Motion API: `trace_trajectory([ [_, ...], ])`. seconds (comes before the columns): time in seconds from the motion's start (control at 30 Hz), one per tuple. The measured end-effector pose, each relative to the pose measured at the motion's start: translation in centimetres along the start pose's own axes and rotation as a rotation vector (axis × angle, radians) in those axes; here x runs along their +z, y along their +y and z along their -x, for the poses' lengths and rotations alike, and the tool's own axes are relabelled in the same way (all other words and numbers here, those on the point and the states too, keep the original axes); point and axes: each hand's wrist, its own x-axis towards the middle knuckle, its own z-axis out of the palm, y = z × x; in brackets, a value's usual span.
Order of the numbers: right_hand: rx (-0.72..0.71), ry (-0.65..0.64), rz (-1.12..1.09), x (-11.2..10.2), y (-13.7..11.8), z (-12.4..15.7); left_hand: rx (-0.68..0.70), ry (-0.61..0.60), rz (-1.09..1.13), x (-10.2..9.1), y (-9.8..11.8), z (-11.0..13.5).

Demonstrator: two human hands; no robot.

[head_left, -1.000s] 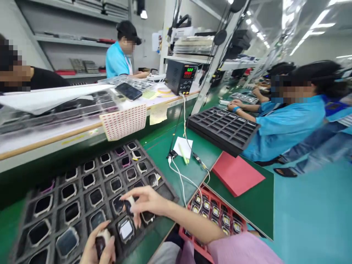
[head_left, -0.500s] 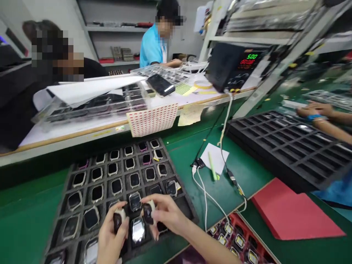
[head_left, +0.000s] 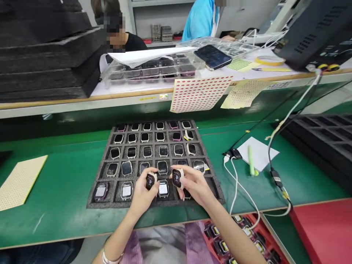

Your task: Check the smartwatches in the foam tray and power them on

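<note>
My left hand (head_left: 142, 196) is closed around a smartwatch case (head_left: 150, 180) with a dark face and pale frame, held over the near rows of a black foam tray (head_left: 219, 194). Beside it, my right hand (head_left: 195, 185) grips a second smartwatch case (head_left: 176, 178) by its edges; small light marks show on its dark face. The two watches are apart. Strapless watches with pale or purple frames fill several tray compartments. Between my hands lies a watch with a bright white face (head_left: 163, 188). My hands hide some of the compartments under them.
Right of the tray lie white cables (head_left: 235, 196), a green pen (head_left: 250, 160) and white paper (head_left: 258, 154). A red tray (head_left: 210, 242) of watch parts sits below the bench edge. A raised shelf (head_left: 121, 96) runs behind, with a phone (head_left: 213, 57); two people are beyond it.
The view has swung left and levelled, so the foam tray appears straighter and the co-worker's hands at right are out of sight. Both hands keep hold of their watches.
</note>
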Motion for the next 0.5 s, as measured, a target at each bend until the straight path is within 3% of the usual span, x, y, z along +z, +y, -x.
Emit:
trace_trajectory([
  [0.1,0.001,0.024,0.016,0.1,-0.03,0.04,0.004,-0.057,0.024,-0.13,-0.07,0.28],
  [0.5,0.024,0.006,0.06,0.18,-0.18,-0.03,-0.024,-0.07,0.099,-0.39,0.23,0.71],
])
